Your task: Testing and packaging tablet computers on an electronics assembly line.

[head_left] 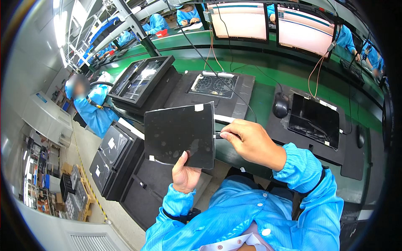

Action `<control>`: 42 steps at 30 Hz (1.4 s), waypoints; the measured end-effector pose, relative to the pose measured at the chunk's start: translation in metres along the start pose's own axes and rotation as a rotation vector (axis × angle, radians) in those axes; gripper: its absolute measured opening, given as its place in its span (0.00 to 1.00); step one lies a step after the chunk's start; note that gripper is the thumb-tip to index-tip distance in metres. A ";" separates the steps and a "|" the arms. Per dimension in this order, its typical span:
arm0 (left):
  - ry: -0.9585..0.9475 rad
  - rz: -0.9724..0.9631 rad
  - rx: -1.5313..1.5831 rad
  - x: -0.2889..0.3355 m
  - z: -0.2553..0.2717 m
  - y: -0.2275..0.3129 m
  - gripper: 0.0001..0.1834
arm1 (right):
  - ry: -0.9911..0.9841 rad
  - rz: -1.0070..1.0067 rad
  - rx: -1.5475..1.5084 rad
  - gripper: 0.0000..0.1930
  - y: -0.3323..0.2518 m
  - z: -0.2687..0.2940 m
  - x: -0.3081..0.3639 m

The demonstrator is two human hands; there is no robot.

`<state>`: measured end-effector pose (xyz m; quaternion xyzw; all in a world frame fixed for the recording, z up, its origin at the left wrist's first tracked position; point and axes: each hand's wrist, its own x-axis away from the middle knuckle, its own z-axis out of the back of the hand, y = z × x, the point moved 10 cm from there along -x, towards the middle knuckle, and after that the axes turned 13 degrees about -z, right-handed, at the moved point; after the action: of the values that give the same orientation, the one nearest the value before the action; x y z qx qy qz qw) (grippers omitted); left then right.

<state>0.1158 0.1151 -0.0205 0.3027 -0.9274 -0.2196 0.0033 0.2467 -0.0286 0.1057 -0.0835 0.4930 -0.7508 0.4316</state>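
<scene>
Hands (257, 143) hold tablet (179, 136), plug (217, 135) by green bench (262, 95); shelving (41, 184), seemingly, left.

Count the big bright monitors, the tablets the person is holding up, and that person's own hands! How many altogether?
Bright monitors: 2 (left monitor, right monitor)
Held tablet: 1
Own hands: 2 (left hand, right hand)
Total: 5

left grip (185, 178) points its thumb (180, 162) upward; right grip (254, 143), higher, pinches toward the left.
</scene>
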 end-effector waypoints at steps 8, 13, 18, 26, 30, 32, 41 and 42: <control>-0.052 0.040 -0.214 -0.014 -0.013 -0.010 0.22 | 0.006 -0.127 0.121 0.08 0.021 -0.001 -0.005; -0.012 0.206 -0.253 -0.065 -0.017 -0.036 0.20 | 0.088 -0.012 0.334 0.18 0.032 0.008 -0.022; -0.065 0.417 -0.210 -0.147 -0.014 -0.077 0.18 | 0.247 0.115 0.673 0.42 0.048 0.014 -0.035; -0.011 0.477 -0.203 -0.201 -0.006 -0.113 0.19 | 0.215 -0.086 0.771 0.36 0.117 0.023 -0.073; -0.088 0.776 -0.623 -0.165 0.010 -0.097 0.29 | 0.208 -0.047 0.774 0.37 0.131 0.020 -0.079; -0.292 0.660 -1.237 -0.173 0.024 -0.063 0.31 | 0.092 -0.116 0.858 0.38 0.149 0.011 -0.083; -0.580 -0.249 -2.200 -0.262 0.030 0.011 0.63 | -0.056 -0.038 0.928 0.39 0.155 0.004 -0.094; -0.548 -0.292 -2.165 -0.262 0.031 0.011 0.61 | -0.071 -0.048 0.921 0.39 0.155 0.004 -0.097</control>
<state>0.3192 0.2835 -0.0109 0.1877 -0.1736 -0.9661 0.0348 0.3959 0.0179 0.0110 0.0801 0.0911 -0.8980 0.4229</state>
